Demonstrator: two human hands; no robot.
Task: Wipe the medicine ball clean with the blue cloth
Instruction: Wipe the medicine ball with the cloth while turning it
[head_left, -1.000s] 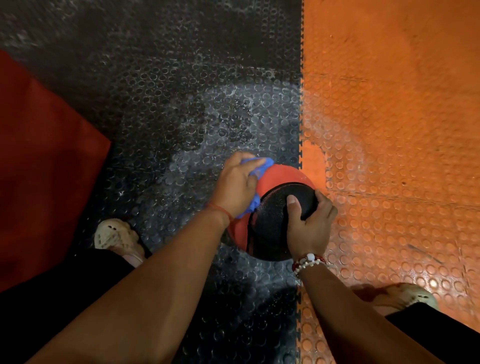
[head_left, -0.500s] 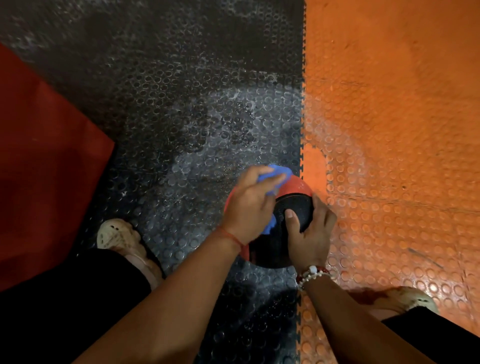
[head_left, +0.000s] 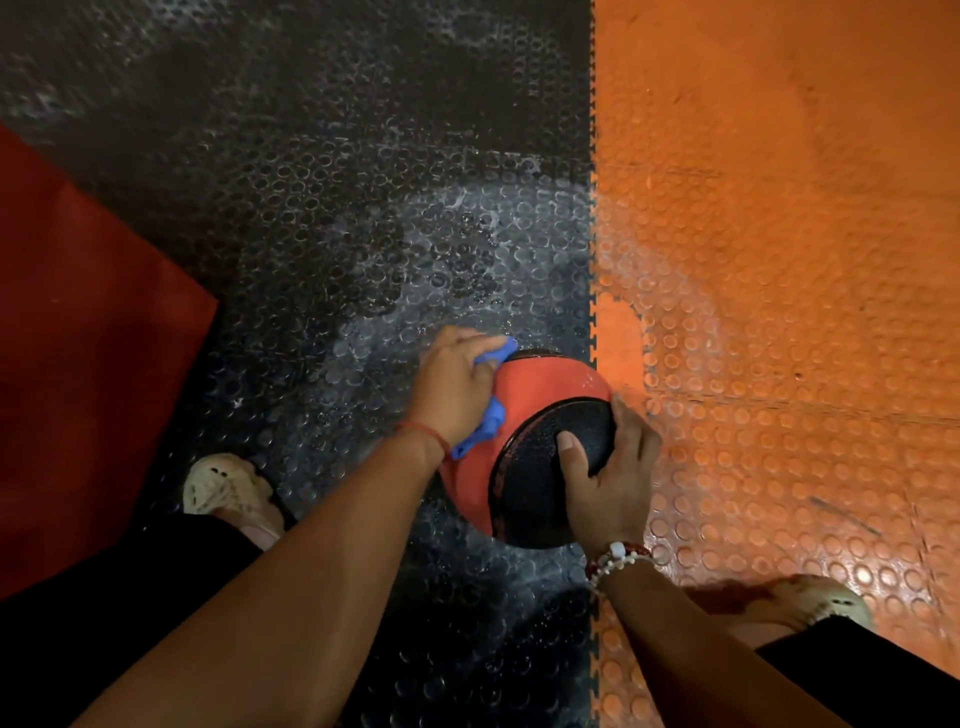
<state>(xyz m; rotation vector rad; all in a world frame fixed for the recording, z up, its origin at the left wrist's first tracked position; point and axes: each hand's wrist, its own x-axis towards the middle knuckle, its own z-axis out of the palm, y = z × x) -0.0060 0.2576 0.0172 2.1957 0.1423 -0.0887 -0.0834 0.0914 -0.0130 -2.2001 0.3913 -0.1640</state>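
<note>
The ball (head_left: 540, 415) sits on the floor (head_left: 363, 234) between the feet. The left hand (head_left: 454, 392) presses the bunched cloth (head_left: 491, 423) against its left side; the right hand (head_left: 610, 467) grips its right.

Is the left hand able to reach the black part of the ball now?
Probably yes, mostly. The left hand holds the blue cloth on the red side of the medicine ball, next to the black panel. The right hand grips that panel's right part, so only there the way is blocked.
</note>
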